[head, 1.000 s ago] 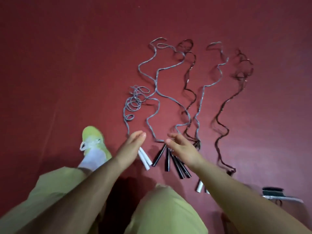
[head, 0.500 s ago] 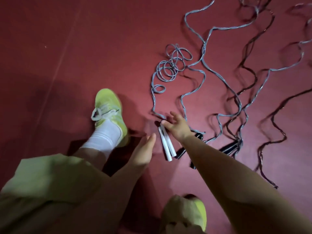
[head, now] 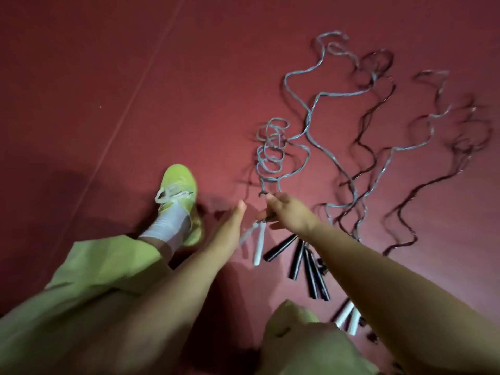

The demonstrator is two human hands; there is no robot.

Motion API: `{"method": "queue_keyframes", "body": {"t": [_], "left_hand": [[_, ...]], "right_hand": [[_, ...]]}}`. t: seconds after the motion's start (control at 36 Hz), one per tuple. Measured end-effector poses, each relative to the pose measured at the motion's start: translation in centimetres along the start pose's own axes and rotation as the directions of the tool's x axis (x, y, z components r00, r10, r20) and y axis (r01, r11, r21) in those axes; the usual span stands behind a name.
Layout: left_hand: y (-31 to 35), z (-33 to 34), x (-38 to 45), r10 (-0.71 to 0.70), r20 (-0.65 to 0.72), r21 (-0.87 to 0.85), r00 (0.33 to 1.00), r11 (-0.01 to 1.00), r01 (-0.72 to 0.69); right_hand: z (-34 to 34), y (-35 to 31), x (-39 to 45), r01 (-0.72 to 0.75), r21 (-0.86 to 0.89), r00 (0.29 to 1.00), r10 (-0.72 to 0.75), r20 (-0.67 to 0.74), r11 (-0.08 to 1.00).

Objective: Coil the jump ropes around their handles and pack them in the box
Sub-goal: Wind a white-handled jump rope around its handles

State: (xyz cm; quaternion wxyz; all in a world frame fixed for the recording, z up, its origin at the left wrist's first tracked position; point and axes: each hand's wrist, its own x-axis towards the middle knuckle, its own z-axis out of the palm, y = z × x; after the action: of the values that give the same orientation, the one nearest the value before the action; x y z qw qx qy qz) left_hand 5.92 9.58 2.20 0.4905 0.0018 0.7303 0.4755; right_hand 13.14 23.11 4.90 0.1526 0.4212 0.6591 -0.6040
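Dark red floor; grey ropes with white handles; black ropes with black handles; lime-green shoe, white sock, pale-green trousers.

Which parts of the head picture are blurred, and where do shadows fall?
Head view: motion blur smears the white handles under the right hand and the far rope loops; dim light; dark shadow on the red floor left of the shoe.

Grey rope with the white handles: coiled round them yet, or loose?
Loose. The grey rope lies in tangled loops on the floor; right hand lifts the white handles.
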Motion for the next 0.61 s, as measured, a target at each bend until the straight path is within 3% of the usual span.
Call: {"method": "queue_keyframes", "body": {"t": [0.08,0.17,0.25,0.33,0.47,0.61], "left_hand": [[3.0,-0.1,-2.6,0.021,0.063,-0.078,0.998,0.997,-0.016],[6.8,-0.4,-7.2,0.198,0.151,-0.131,0.968,0.975,-0.179],[8.3,-1.3,-11.0,0.270,0.185,-0.177,0.945,0.955,-0.238],[8.8,-2.6,-13.5,0.326,0.238,-0.081,0.915,0.945,-0.316],[8.9,-2.7,-18.5,0.433,0.370,-0.067,0.822,0.895,-0.441],[8.7,-2.9,-20.9,0.261,0.369,0.045,0.892,0.954,-0.298]], "right_hand": [[-1.8,-3.1,-4.6,0.103,0.121,0.994,-0.099,-0.039,0.987],[-3.0,-6.3,-9.0,0.210,0.242,0.977,-0.191,-0.099,0.947],[-3.2,-9.1,-13.3,0.275,0.369,0.960,-0.234,-0.155,0.888],[-2.6,-10.9,-16.5,0.310,0.477,0.949,-0.241,-0.203,0.822],[-0.5,-11.5,-20.0,0.342,0.595,0.937,-0.221,-0.269,0.727],[1.1,-10.3,-21.5,0.299,0.648,0.951,-0.166,-0.259,0.701]]}}
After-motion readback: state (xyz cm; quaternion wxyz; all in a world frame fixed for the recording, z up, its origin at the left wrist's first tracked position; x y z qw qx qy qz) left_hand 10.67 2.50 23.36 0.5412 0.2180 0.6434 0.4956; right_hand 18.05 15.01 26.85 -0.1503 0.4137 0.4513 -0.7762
